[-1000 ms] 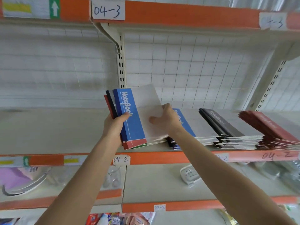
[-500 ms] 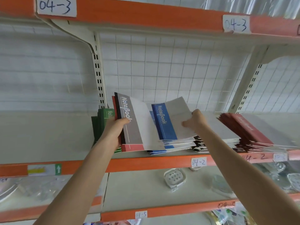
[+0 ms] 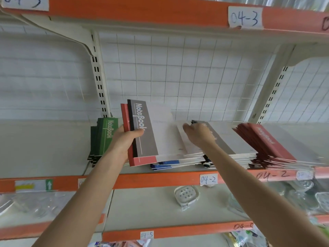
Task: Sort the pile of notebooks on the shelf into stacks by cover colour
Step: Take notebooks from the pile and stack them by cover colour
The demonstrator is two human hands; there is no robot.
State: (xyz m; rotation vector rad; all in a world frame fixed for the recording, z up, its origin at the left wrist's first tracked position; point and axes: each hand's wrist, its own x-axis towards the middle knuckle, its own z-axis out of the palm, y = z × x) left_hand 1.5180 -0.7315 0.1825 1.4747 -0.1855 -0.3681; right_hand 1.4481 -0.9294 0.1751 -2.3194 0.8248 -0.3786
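Two bare forearms reached up from the bottom of the view, over a lower shelf where a clear soap dish (image 3: 186,194) lay among blurred plastic-wrapped goods. Above that ran the orange shelf edge (image 3: 160,179), with a handwritten label (image 3: 208,179) reading 04-2.

On this shelf the left hand (image 3: 122,141) gripped a small bundle tilted up off the boards, thumb curled across the front: a grey notebook (image 3: 142,129) on top and a red notebook (image 3: 142,160) beneath it. Under the bundle's lower end, the blue stack (image 3: 169,163) lay flat. The right hand (image 3: 197,136) rested on the white part of that stack's top cover, fingers pointing left. Whether it pinched the cover or only pressed it could not be told.

Left of the bundle, behind the left hand, stood the green stack (image 3: 105,139). To the right lay the grey stack (image 3: 229,141), and just beside that the red stack (image 3: 267,141).

Behind everything was a white wire grid panel (image 3: 195,77), and overhead the next orange edge carried a 04-3 label (image 3: 244,17).
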